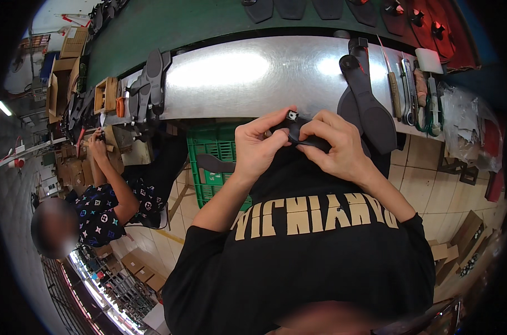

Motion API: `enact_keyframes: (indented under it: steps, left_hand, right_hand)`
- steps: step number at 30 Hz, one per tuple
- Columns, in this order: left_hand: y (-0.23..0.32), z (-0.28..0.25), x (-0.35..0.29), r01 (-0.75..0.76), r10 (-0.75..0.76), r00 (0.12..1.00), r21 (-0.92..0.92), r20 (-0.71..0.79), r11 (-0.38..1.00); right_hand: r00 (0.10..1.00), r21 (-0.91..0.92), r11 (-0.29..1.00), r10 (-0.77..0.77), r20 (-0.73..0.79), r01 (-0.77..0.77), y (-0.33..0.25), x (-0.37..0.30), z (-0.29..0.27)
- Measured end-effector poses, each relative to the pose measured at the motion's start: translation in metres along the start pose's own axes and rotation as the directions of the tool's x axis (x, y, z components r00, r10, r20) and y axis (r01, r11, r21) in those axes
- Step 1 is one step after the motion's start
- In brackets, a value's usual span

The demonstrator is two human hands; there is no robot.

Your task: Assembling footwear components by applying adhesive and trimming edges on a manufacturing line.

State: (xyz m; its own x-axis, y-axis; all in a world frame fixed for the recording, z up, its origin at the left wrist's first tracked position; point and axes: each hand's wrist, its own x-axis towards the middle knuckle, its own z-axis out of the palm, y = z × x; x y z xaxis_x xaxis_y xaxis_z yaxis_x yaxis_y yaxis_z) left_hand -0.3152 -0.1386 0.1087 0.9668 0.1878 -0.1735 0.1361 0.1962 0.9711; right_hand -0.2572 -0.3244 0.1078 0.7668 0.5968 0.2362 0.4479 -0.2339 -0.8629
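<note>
Just off the near edge of the metal tabletop, both my hands hold a black sandal strap (pixel 302 132) with a small shiny metal piece at its far end. My left hand (pixel 263 142) pinches the strap between thumb and fingers beside the metal piece. Its nearer part is gripped by my right hand (pixel 334 142), thumb below and curled fingers above. Whether a sole hangs from the strap cannot be told against my black shirt. Right of my right hand, dark sandals (pixel 370 114) lie overlapping on the tabletop, soles showing.
The shiny metal tabletop (pixel 220 84) borders a green belt (pixel 169 39) carrying sandals. Hand tools (pixel 412 92), a white roll (pixel 429 60) and a plastic bag (pixel 471 125) sit right. Stacked sandals (pixel 153 78) lie left, above a green crate (pixel 211 148). Another person (pixel 105 215) works left.
</note>
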Motion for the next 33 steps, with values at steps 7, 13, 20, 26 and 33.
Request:
enact_keyframes:
  steps: [7,13,20,26,33]
  left_hand:
    - [0.007,-0.007,0.004,0.223,-0.229,0.973,-0.171,-0.013,0.96]
    - [0.024,-0.009,0.007,0.329,-0.303,0.944,-0.373,0.128,0.867]
    - [0.014,-0.018,0.008,0.42,-0.389,0.89,-0.097,0.238,0.902]
    - [0.01,-0.012,0.006,0.364,-0.348,0.917,-0.05,0.194,0.93]
    - [0.001,-0.016,0.004,0.365,-0.371,0.916,0.066,0.154,0.929]
  right_hand:
    - [0.961,-0.118,0.965,-0.247,-0.123,0.233,0.008,-0.003,0.005]
    - [0.947,-0.098,0.956,-0.287,-0.141,0.275,-0.004,0.0,-0.001]
    - [0.98,0.006,0.999,-0.038,-0.193,0.039,-0.002,-0.008,0.003]
    - [0.978,-0.057,0.998,-0.044,-0.204,0.033,0.001,-0.009,0.006]
    - [0.973,-0.004,1.0,0.008,-0.229,-0.009,0.001,-0.015,0.015]
